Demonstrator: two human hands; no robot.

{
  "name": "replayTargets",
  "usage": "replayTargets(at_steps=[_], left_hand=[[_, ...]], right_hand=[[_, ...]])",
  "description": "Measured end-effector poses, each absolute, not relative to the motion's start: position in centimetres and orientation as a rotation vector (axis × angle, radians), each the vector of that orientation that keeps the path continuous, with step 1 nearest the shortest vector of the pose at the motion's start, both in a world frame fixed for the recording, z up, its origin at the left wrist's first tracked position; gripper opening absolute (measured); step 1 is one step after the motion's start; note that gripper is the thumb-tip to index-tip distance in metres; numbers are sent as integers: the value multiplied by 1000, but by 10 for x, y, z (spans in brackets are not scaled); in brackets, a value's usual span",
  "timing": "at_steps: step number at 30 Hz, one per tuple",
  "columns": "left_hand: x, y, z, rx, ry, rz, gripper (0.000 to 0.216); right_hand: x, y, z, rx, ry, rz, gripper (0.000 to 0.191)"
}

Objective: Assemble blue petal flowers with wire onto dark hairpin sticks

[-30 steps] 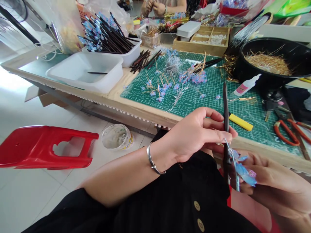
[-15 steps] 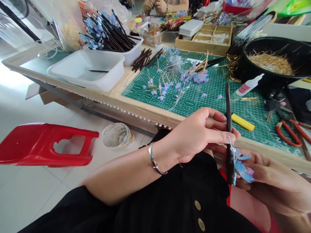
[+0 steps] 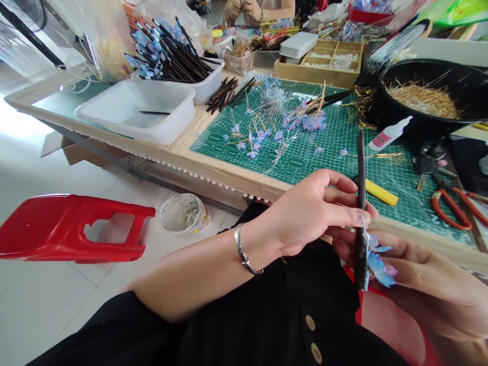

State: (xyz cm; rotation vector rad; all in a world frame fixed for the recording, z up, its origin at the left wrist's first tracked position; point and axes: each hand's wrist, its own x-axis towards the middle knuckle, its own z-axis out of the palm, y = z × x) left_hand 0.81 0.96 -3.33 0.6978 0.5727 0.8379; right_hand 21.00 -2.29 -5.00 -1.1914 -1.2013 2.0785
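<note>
My left hand, a silver bangle at its wrist, pinches a dark wooden hair stick between thumb and fingers. The stick stands almost upright, its thin end pointing up. A loop of pale wire shows at the left thumb tip. Blue petals with a small pink centre sit against the stick's lower, thicker end. My right hand is closed around that lower end from the right, next to the petals; some of its fingers are hidden behind the stick.
On the green cutting mat lie blue-purple flowers, a silver wire bundle, a yellow-handled tool, a glue bottle and orange-handled scissors. White trays and a black bowl flank it. Across the table are another person's hands.
The hair stick has tilted slightly and its upper tip has shifted a little to the right. Both hands keep their hold, with only small finger movements.
</note>
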Motion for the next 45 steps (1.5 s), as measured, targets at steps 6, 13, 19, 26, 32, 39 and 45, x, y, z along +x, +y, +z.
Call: replayTargets(at_steps=[6,13,19,26,32,39,45], left_hand=[[12,9,-28,705,619,831,35],[16,8,-23,710,616,820,32],[23,8,-15,758,625,837,24],[27,7,-1,1082,676,832,18],[17,-13,2,1291,859,904,22],[23,-31,-11,851,658,768,32],[28,-32,-11,784,637,781,34]], right_hand=[[207,-22,-45,-1165,-1268,2059,30],[206,-20,-43,-1113,-1333,2003,26],[211,-25,-48,-1168,-1421,1735,31],[218,-31,-43,-1219,-1432,1501,24],[217,-43,-33,-1266,-1140,1479,24],[207,-54,-26,-1284,-963,1289,32],[221,-57,-34,-1343,-1036,1260,30]])
